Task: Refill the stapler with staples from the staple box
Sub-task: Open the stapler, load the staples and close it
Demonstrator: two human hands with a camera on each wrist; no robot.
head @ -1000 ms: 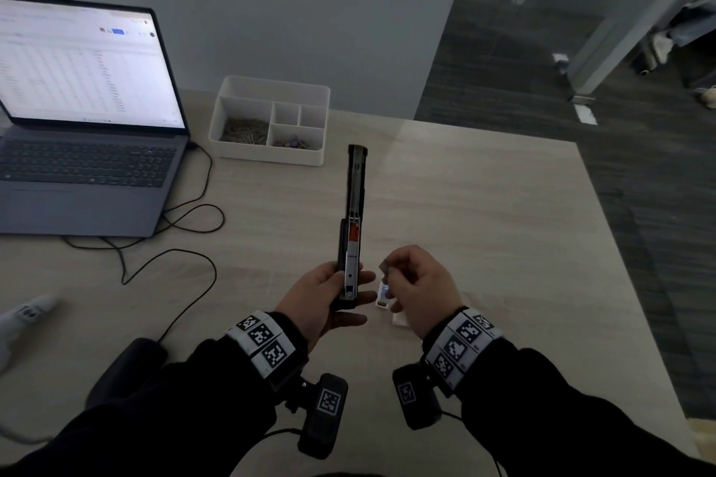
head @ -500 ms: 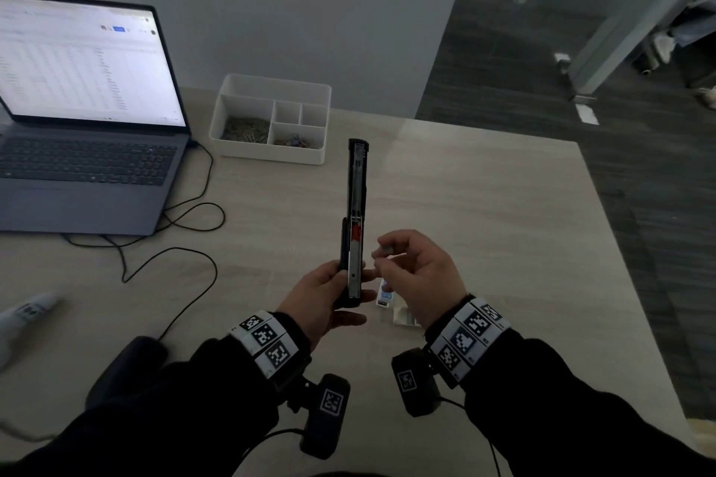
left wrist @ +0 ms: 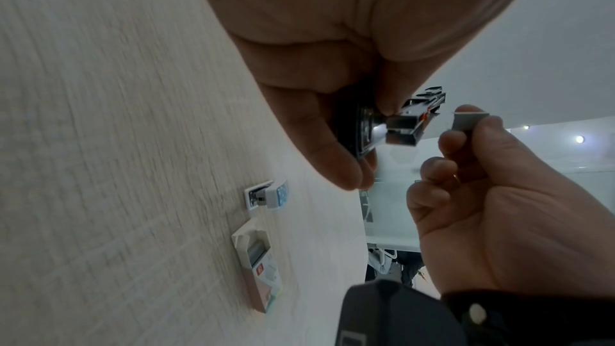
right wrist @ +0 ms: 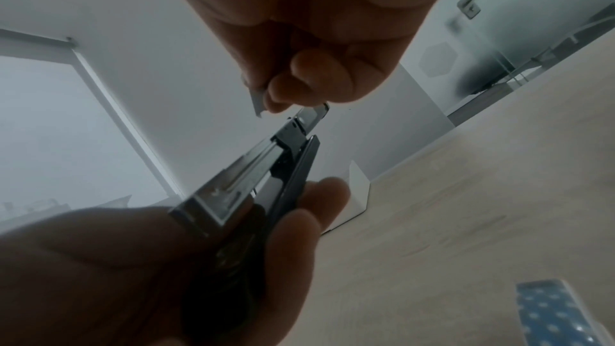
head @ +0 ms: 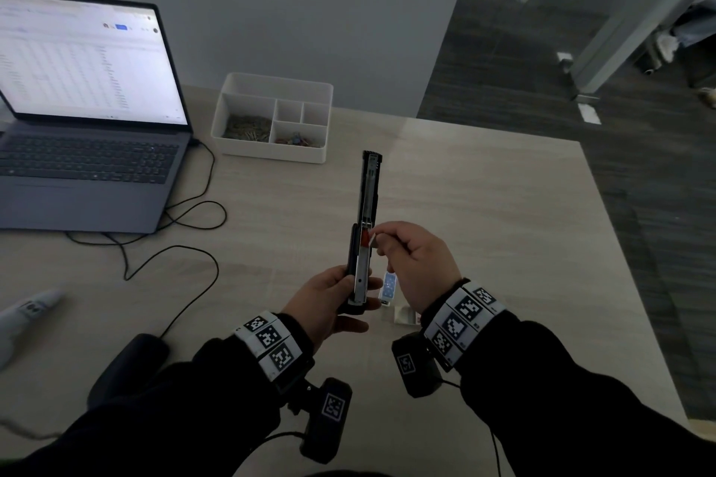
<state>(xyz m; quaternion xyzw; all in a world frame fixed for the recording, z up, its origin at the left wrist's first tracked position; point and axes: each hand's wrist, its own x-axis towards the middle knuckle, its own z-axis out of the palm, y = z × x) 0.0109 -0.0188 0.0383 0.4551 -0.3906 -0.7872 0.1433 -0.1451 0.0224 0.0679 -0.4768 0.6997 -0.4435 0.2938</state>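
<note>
My left hand (head: 341,292) grips the base end of the black stapler (head: 368,201), which is swung open and points away from me with its metal channel (right wrist: 233,183) exposed. My right hand (head: 387,244) pinches a short grey strip of staples (left wrist: 469,121) between thumb and forefinger, right beside the channel at its red pusher (head: 365,240). On the table under my hands lies an open staple box (left wrist: 263,272) with a red label and grey staples showing. Beside it lies a small blue-dotted box (left wrist: 278,194).
A white desk organiser (head: 271,120) with clips stands at the back of the table (head: 484,225). An open laptop (head: 89,108) stands at far left, with cables (head: 174,236) trailing across the table. A white object (head: 31,308) lies at the left edge.
My right hand rose from the boxes on the table, carrying the staple strip up and forward to the stapler's channel. The left hand kept the stapler nearly still.
</note>
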